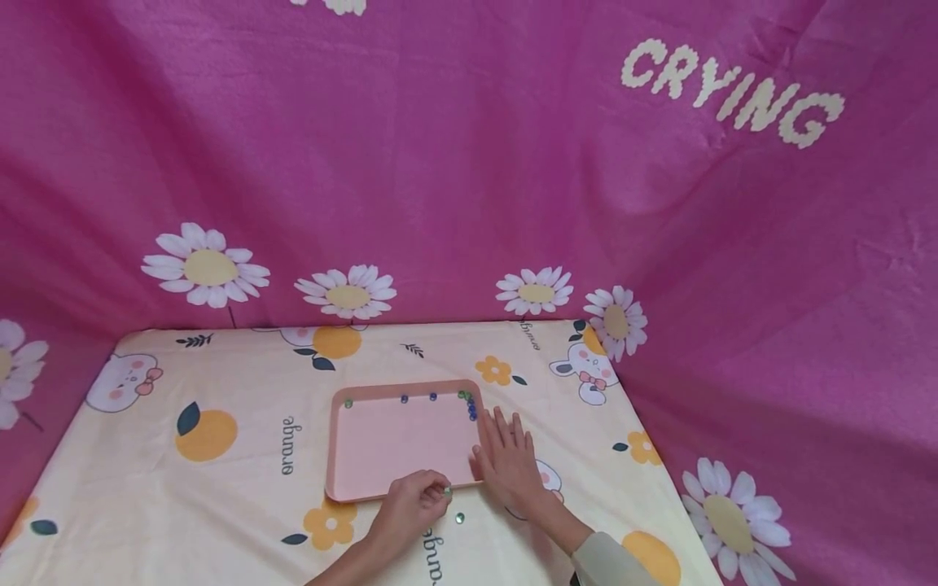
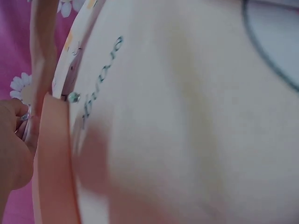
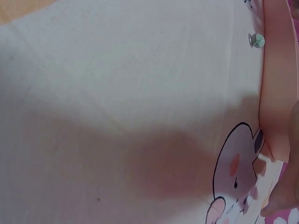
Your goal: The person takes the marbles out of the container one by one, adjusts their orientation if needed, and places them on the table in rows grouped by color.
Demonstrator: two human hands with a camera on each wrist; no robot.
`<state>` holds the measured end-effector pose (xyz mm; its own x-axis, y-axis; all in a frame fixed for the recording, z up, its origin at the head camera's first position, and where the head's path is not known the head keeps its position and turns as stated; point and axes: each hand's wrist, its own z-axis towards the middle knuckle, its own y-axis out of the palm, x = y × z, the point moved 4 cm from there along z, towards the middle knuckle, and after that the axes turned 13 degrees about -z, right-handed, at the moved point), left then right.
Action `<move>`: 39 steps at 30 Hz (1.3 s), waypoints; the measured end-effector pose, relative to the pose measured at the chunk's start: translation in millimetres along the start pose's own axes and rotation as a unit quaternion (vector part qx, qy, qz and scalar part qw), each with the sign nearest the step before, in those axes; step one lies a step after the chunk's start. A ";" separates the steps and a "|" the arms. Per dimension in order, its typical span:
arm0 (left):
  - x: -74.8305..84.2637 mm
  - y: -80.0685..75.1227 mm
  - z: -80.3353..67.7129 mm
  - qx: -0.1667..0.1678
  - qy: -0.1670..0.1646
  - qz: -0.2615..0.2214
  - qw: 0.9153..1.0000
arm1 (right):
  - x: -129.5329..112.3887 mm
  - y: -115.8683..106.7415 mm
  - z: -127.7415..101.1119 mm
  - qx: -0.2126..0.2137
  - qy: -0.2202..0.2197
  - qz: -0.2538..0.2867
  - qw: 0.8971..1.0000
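Note:
A shallow pink tray (image 1: 396,448) lies on the table, with glass marbles along its far side. One green marble (image 1: 348,404) is at the far left corner, two blue marbles stand apart near the middle, and several green and blue marbles (image 1: 472,411) cluster at the far right corner. Over the near rim, my left hand (image 1: 414,505) pinches a green marble (image 1: 448,491) between thumb and fingers. My right hand (image 1: 509,464) rests with fingers extended against the tray's right side. Another greenish clear marble (image 1: 459,518) lies on the cloth just outside the near rim.
A cream cloth (image 1: 256,521) printed with oranges, flowers and rabbits covers the table. Magenta fabric (image 1: 454,163) with daisies hangs behind and at both sides. In the right wrist view, the loose marble (image 3: 257,40) sits close by the tray wall (image 3: 279,74).

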<state>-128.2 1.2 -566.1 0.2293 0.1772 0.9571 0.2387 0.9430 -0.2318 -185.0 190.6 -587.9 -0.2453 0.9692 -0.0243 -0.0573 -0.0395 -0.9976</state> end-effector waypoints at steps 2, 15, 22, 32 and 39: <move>-3.1 2.4 -6.0 -0.009 -0.013 0.004 1.000 | -0.4 -0.4 -0.9 -0.003 0.001 -0.001 1.000; -24.8 15.1 -20.0 -0.034 -0.034 0.003 0.999 | 0.5 2.5 -0.7 0.006 0.003 0.005 1.000; -27.6 17.4 -23.8 -0.032 -0.018 0.037 0.999 | 0.2 0.8 -0.6 0.001 0.003 0.006 1.000; -29.6 19.8 -29.4 -0.024 0.007 0.034 0.999 | 1.0 1.4 -0.9 -0.011 0.005 -0.001 1.000; -31.7 20.5 -30.8 -0.022 0.009 0.041 0.999 | 0.7 1.0 -0.8 -0.011 0.004 0.003 1.000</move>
<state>-101.6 6.3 -606.6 0.2665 0.2485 0.9312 0.2600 0.9118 -0.3177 -184.4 191.4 -588.9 -0.2387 0.9706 -0.0301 -0.0341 -0.0393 -0.9986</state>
